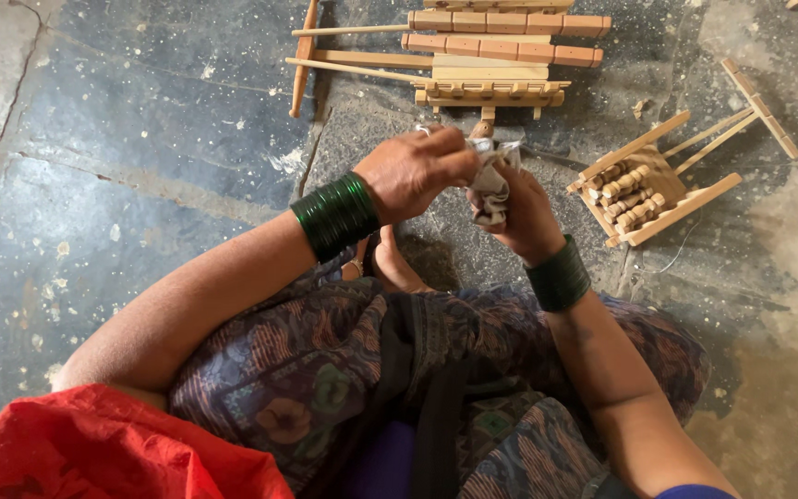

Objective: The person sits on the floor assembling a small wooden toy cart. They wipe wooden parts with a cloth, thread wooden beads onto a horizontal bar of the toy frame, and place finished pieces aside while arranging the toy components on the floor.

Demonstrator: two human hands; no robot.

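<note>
Both my hands grip a crumpled grey cloth [491,185]. My left hand [415,171] fingers pinch its top; my right hand [524,217] fingers curl round it. A wooden toy cart [644,189] lies near.

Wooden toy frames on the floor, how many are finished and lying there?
2: one wooden frame lies above the hands, at the top of the view; another wooden frame sits to the right. More may lie outside the view.

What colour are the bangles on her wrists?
Dark green, stacked on both wrists: left bangles and right bangles. The head view shows them.
</note>
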